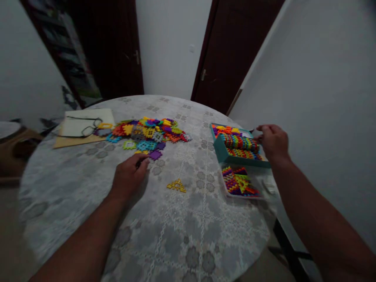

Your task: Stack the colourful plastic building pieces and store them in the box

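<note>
My left hand (pixel 129 175) rests on the round table (pixel 176 235) with its fingers curled, just below a heap of colourful interlocking plastic tiles (pixel 148 133); what is under the fingertips is hidden. A yellow triangular tile piece (pixel 176 185) lies alone to its right. My right hand (pixel 273 141) is curled at the far edge of a teal box (pixel 219 149) packed with rows of tiles. A clear tray (pixel 239 182) of more tiles sits in front of that box.
A flat board with black glasses (pixel 85 127) lies at the table's back left. A patterned cloth covers the table. Two dark doors and a white wall stand behind; a wall runs close along the right edge.
</note>
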The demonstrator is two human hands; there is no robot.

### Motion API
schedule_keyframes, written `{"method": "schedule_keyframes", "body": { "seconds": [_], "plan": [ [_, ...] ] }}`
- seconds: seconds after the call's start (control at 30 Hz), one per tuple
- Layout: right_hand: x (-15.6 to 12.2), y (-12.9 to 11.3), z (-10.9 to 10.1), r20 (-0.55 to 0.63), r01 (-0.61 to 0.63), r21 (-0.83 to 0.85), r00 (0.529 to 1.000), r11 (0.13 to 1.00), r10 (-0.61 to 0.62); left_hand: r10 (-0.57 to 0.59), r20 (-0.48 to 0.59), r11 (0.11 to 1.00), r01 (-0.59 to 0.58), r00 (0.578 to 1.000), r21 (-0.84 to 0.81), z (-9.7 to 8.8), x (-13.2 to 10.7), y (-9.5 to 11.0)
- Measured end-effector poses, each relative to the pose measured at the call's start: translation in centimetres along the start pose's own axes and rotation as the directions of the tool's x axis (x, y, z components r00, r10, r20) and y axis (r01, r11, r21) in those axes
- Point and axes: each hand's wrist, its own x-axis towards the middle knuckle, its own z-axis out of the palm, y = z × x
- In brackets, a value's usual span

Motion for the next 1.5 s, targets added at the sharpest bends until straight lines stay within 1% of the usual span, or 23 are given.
{"method": "schedule_keyframes", "body": {
  "seconds": [0.03,0.07,0.1,0.13,0.17,0.2,0.27,0.3,0.33,0.37,0.5,0.6,0.67,0.77,0.83,0.9,0.97,1.03,1.17,1.27,1.33,1.43,1.5],
  "plan": [
    [-2.6,-1.4,0.2,0.014,0.064,0.101,0.998,0.993,-0.066,-0.006,-0.052,1.0,0.005,0.999,-0.008,0.0,0.1,0.0],
    [-5.4,-2.8,0.4,0.051,0.137,0.149,0.988,0.979,-0.146,-0.015,-0.089,1.0,0.014,0.996,-0.011,0.0,0.2,-0.2],
    [-8.4,-4.3,0.7,0.151,0.234,0.174,0.954,0.957,-0.261,-0.023,-0.119,1.0,0.022,0.993,-0.011,0.0,0.3,-0.4],
    [-11.5,-5.6,1.0,0.27,0.331,0.215,0.884,0.919,-0.381,-0.022,-0.142,1.0,0.021,0.99,-0.01,0.0,0.3,-0.5],
    [-14.3,-6.9,1.5,0.351,0.408,0.272,0.801,0.871,-0.485,-0.018,-0.158,1.0,0.016,0.987,-0.012,0.1,0.4,-0.7],
    [-16.9,-7.9,2.1,0.414,0.446,0.326,0.725,0.833,-0.551,-0.014,-0.168,1.0,0.012,0.986,-0.014,0.1,0.4,-0.8],
    [-20.9,-9.6,4.0,0.507,0.481,0.384,0.603,0.788,-0.616,-0.011,-0.174,1.0,0.008,0.985,-0.019,0.2,0.4,-1.0],
    [-22.1,-10.1,5.0,0.552,0.499,0.372,0.559,0.783,-0.619,-0.016,-0.176,1.0,0.012,0.984,-0.023,0.2,0.4,-1.0],
    [-23.0,-10.5,6.1,0.588,0.517,0.34,0.534,0.785,-0.607,-0.023,-0.183,0.999,0.018,0.983,-0.027,0.2,0.4,-1.0],
    [-23.5,-10.8,7.0,0.619,0.535,0.299,0.521,0.79,-0.587,-0.033,-0.194,0.999,0.028,0.98,-0.031,0.1,0.5,-1.1],
    [-23.8,-11.6,10.0,0.705,0.587,0.121,0.517,0.8,-0.486,-0.101,-0.29,0.994,0.085,0.952,-0.066,-0.1,0.8,-1.5],
    [-23.6,-11.6,11.5,0.748,0.597,0.064,0.502,0.8,-0.434,-0.137,-0.346,0.99,0.112,0.928,-0.091,-0.2,1.1,-2.1],
    [-23.5,-11.2,12.6,0.744,0.562,0.092,0.51,0.822,-0.432,-0.108,-0.349,0.994,0.092,0.931,-0.063,0.0,1.2,-2.5],
    [-23.4,-10.0,13.9,0.697,0.468,0.165,0.568,0.868,-0.439,0.011,-0.334,0.998,0.01,0.943,0.061,0.6,1.2,-3.4],
    [-23.4,-9.3,14.4,0.655,0.425,0.212,0.607,0.88,-0.451,0.101,-0.302,0.987,-0.057,0.948,0.15,1.1,1.2,-4.0],
    [-23.7,-8.9,14.6,0.607,0.405,0.25,0.642,0.88,-0.468,0.159,-0.245,0.971,-0.107,0.956,0.213,1.7,1.0,-4.6],
    [-24.0,-8.7,14.6,0.565,0.394,0.264,0.676,0.88,-0.472,0.171,-0.187,0.959,-0.12,0.967,0.258,2.3,0.8,-5.2],
    [-24.2,-8.6,14.6,0.542,0.384,0.272,0.697,0.882,-0.47,0.165,-0.135,0.946,-0.118,0.977,0.301,2.7,0.5,-5.6],
    [-23.9,-8.6,14.5,0.559,0.325,0.34,0.685,0.883,-0.467,0.152,-0.026,0.906,-0.128,0.988,0.403,3.3,0.1,-5.6],
    [-23.5,-8.5,14.4,0.571,0.281,0.382,0.677,0.88,-0.464,0.119,0.033,0.878,-0.121,0.992,0.464,3.3,0.1,-5.1],
    [-23.4,-8.4,14.3,0.575,0.284,0.395,0.665,0.874,-0.477,0.119,0.062,0.865,-0.134,0.991,0.483,3.1,0.1,-4.8],
    [-23.4,-8.3,14.4,0.57,0.31,0.407,0.648,0.859,-0.504,0.145,0.074,0.877,-0.163,0.987,0.453,2.7,0.2,-4.2],
    [-23.4,-8.1,14.5,0.559,0.318,0.415,0.65,0.852,-0.515,0.181,0.088,0.906,-0.201,0.98,0.373,2.4,0.1,-3.8]
  ]
}}
